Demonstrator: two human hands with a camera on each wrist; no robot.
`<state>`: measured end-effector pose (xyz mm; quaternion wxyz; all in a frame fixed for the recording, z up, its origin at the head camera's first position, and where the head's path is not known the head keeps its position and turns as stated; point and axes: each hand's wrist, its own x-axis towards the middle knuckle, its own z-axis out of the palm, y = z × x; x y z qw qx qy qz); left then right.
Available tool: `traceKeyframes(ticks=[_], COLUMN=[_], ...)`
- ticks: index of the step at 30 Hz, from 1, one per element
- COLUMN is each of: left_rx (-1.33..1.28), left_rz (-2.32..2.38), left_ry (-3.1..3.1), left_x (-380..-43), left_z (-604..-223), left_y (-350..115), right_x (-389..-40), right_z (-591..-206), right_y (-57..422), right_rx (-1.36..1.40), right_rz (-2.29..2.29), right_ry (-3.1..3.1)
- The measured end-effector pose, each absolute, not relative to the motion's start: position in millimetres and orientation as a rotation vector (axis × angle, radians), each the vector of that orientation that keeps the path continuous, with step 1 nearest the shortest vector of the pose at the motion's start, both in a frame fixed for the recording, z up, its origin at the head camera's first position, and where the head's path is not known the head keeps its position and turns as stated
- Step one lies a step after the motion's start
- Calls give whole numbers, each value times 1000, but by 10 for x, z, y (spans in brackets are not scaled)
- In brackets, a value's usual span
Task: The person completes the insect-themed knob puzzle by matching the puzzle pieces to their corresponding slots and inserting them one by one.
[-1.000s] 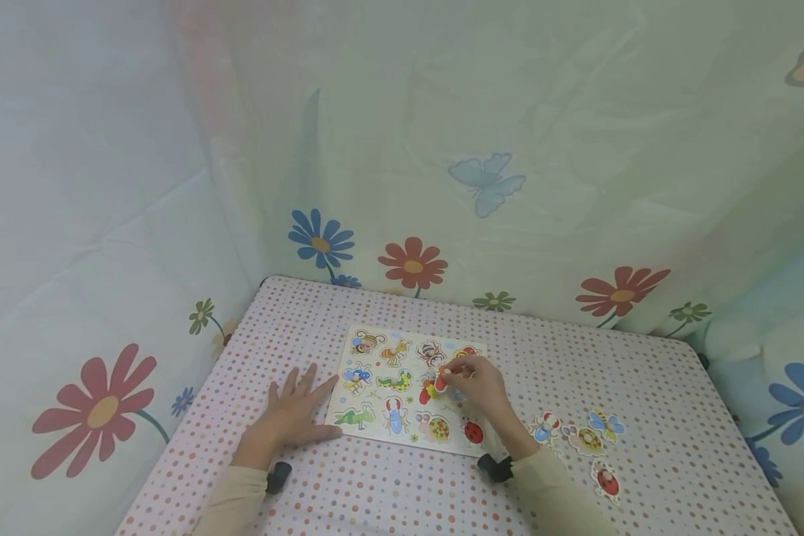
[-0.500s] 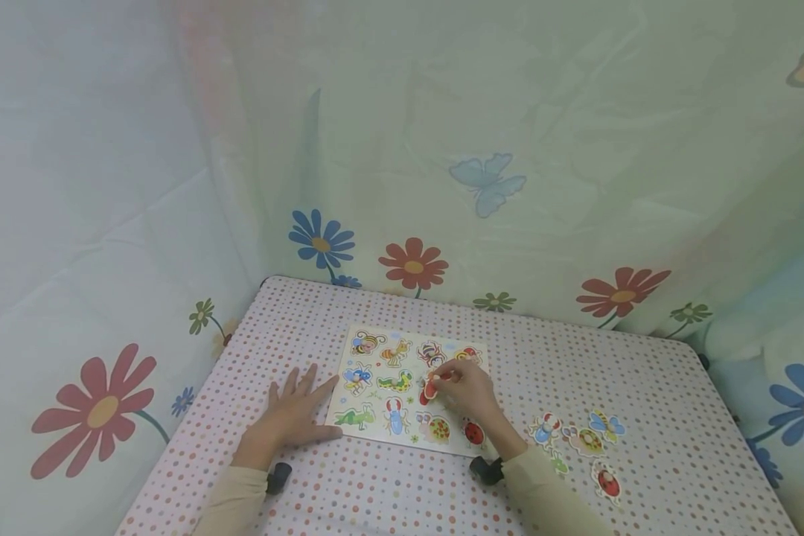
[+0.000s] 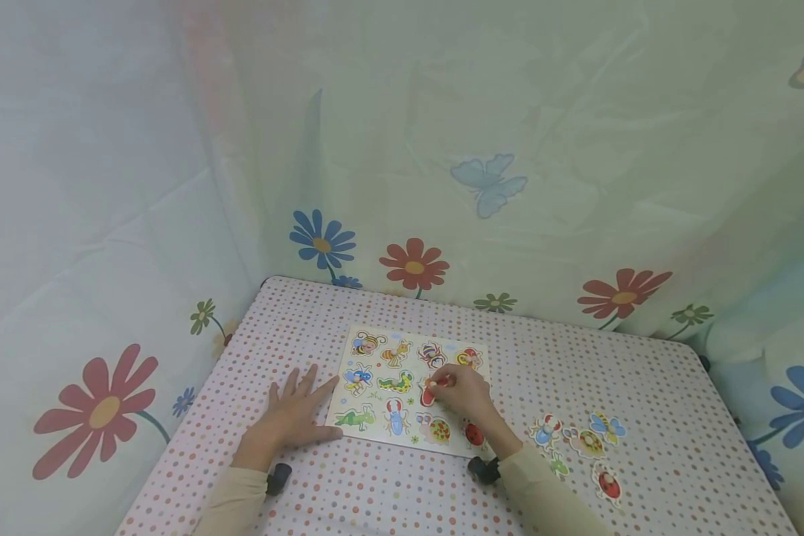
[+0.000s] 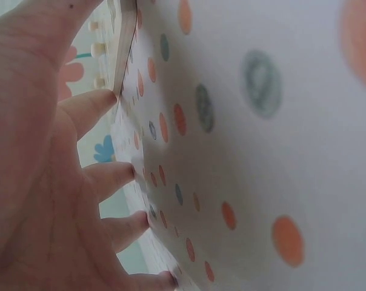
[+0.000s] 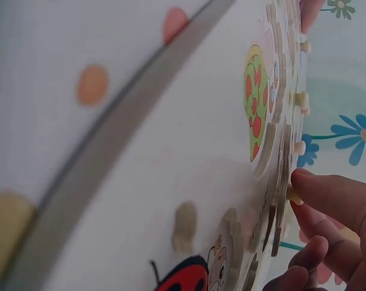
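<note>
On the table lies a wooden peg puzzle board (image 3: 412,356) with rows of insect shapes. My right hand (image 3: 467,392) pinches the small knob (image 5: 294,195) of a red-winged insect puzzle piece (image 3: 426,397) between thumb and fingers. The piece lies close over the red insect shape in the middle row, partly covered by the fingers. My left hand (image 3: 289,417) is spread on the cloth at the board's left side, its index finger and thumb at the board edge. In the left wrist view, knobs (image 4: 98,50) stand up from the board.
Right of the board lie loose pieces: a stag beetle (image 3: 546,429), a snail (image 3: 586,441), a blue-winged insect (image 3: 606,427), a small green piece (image 3: 559,465) and a ladybug (image 3: 607,484). A dotted cloth (image 3: 402,491) covers the table. Printed curtains (image 3: 375,149) hang behind.
My right hand has moved left with the red-winged piece, from just beside the matching red insect shape to over it. The left hand stays put.
</note>
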<state>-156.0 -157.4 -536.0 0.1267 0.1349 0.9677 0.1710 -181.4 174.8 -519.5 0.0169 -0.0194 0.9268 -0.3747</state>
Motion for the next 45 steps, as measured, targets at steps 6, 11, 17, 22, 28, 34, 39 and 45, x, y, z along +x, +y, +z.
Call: traceKeyframes(ticks=[6, 11, 17, 22, 28, 34, 39, 45], left_rx=[394, 401, 407, 405, 411, 399, 396, 406], left_rz=[501, 492, 495, 495, 487, 485, 482, 472], left_ry=[2817, 2821, 2824, 2822, 2825, 2819, 2817, 2827], left_x=[-1553, -1554, -1549, -1549, -1552, -1553, -1555, -1558], left_z=[-5341, -5342, -5341, -5347, -5357, -5341, -5333, -5331], left_y=[-1571, -1569, -1567, -1567, -1567, -1562, -1563, -1566], right_x=[-1821, -1822, -1821, -1815, -1814, -1809, -1801, -1763], right_z=[-5219, -5230, -5241, -5230, -5229, -5129, -4981, -4816], right_y=[1744, 1735, 1724, 1715, 1734, 1816, 1928, 2066], right_rx=[-55, -51, -26, -33, -61, -83, -121, -142], right_rz=[-1114, -1082, -1063, -1065, -1078, -1158, -1214, -1224], right_ry=[2887, 2896, 2896, 2903, 2906, 2910, 2946, 3016])
